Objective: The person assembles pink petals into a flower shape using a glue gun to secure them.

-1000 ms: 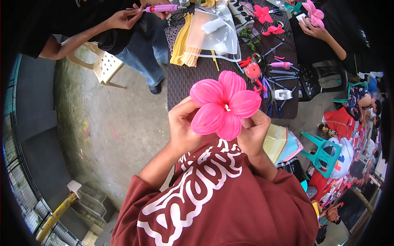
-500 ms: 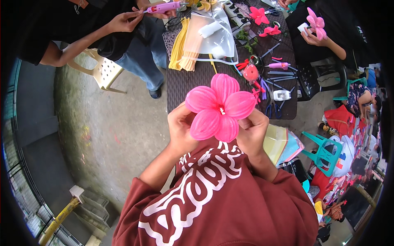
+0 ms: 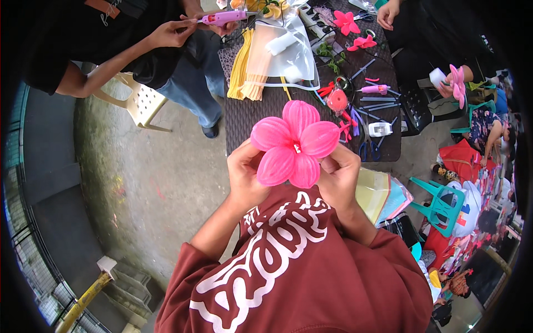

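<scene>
A pink five-petalled craft flower [image 3: 282, 166] faces up between my hands, its petals fuzzy and ridged, with a small white and red centre. My left hand [image 3: 246, 169] grips it from the left, fingers curled behind a petal. On the other side, my right hand [image 3: 340, 175] holds it with the thumb near the petal edge and the fingers bent underneath. The petals hide most of the fingertips and the flower's back. Both hands are above my lap, just short of the table's near edge.
The dark woven table [image 3: 244, 127] carries yellow pipe cleaners [image 3: 240, 66], a clear plastic bag [image 3: 283, 50], a red tape roll [image 3: 337, 101], a pink glue gun [image 3: 375, 89] and scissors [image 3: 367, 150]. A co-worker at left holds another glue gun [image 3: 222, 18]; one at right holds a pink flower [image 3: 457, 86].
The flower has tilted and shifted slightly left in my hands. At the right, the co-worker's hand with the other flower has swung outward and down, away from the table.
</scene>
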Tool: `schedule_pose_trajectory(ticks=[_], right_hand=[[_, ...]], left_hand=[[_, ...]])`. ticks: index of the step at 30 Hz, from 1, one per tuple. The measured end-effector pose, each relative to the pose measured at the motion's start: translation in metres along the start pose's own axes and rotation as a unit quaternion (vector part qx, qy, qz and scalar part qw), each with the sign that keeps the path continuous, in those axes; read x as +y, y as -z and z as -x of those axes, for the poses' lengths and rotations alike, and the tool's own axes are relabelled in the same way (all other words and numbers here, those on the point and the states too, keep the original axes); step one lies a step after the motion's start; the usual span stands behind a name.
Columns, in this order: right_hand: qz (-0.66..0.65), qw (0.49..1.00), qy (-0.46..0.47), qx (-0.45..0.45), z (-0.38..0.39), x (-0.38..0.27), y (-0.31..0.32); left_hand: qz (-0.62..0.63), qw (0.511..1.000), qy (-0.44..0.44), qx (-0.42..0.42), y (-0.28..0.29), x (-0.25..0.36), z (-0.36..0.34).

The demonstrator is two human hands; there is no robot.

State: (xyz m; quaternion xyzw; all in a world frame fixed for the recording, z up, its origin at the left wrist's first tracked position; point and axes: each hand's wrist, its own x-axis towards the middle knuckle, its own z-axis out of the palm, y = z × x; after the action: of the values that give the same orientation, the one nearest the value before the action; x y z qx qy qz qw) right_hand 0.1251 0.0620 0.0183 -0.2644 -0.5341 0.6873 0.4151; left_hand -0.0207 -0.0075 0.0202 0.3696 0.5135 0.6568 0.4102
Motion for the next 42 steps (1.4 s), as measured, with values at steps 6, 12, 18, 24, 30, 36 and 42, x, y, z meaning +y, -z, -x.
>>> schedule_pose_trajectory(ticks=[6,12,18,24,30,36,42], right_hand=[[0.011,1.0,0.001,-0.012,-0.006,0.006,0.001],[0.011,1.0,-0.009,-0.019,-0.015,0.008,-0.001],[-0.083,0.994,-0.072,-0.018,-0.018,0.002,0.002],[0.084,0.99,-0.101,0.043,-0.023,-0.007,-0.009],[0.129,0.986,-0.09,0.058,-0.025,-0.011,-0.017],[0.195,0.975,-0.101,0.047,-0.025,-0.002,-0.014],[0.173,0.982,-0.042,0.055,-0.031,-0.002,-0.02]], left_hand=[[-0.101,0.994,-0.041,-0.009,0.002,0.004,-0.006],[-0.119,0.992,-0.036,0.001,0.007,-0.004,-0.009],[-0.081,0.996,-0.031,0.018,0.011,-0.015,-0.008],[-0.118,0.988,-0.102,0.018,0.009,-0.026,-0.01],[-0.198,0.97,-0.134,0.046,0.01,-0.029,-0.006],[-0.203,0.962,-0.164,0.084,0.007,-0.031,-0.006],[-0.218,0.951,-0.209,0.065,0.011,-0.037,-0.009]])
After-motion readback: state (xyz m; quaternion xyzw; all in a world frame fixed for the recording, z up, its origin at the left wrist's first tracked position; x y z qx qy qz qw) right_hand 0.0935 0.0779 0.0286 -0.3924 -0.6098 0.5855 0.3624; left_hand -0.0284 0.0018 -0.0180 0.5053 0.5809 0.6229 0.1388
